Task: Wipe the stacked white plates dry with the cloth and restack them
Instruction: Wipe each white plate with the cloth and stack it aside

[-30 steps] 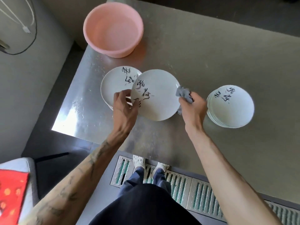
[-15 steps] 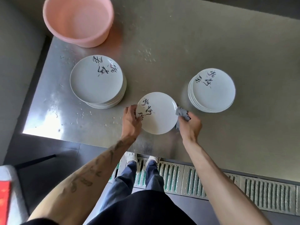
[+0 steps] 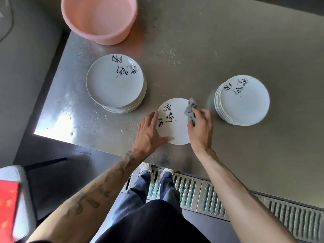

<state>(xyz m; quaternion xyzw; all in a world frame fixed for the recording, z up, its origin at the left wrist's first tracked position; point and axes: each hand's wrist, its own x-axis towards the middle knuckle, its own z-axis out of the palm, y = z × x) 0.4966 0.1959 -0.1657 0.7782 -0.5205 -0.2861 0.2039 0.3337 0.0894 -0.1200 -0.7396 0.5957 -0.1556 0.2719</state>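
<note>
A single white plate (image 3: 175,123) with black brush lettering is between my hands, near the front edge of the steel table. My left hand (image 3: 149,132) holds its left rim, fingers lying along the edge and thumb on the lower face. My right hand (image 3: 199,127) grips a crumpled grey cloth (image 3: 190,109) and presses it on the plate's upper right rim. One stack of white plates (image 3: 115,83) stands to the left. Another stack of white plates (image 3: 243,99) stands to the right.
A pink plastic basin (image 3: 100,18) sits at the table's far left corner. The steel table (image 3: 192,50) has water marks around the left stack. Below its front edge are my feet and a slotted floor grate (image 3: 210,193). A red item (image 3: 8,204) lies at the lower left.
The plate came away from above the left stack towards the table's front edge. The cloth slid up the right rim onto the plate's upper right face. My left fingers straightened along the rim.
</note>
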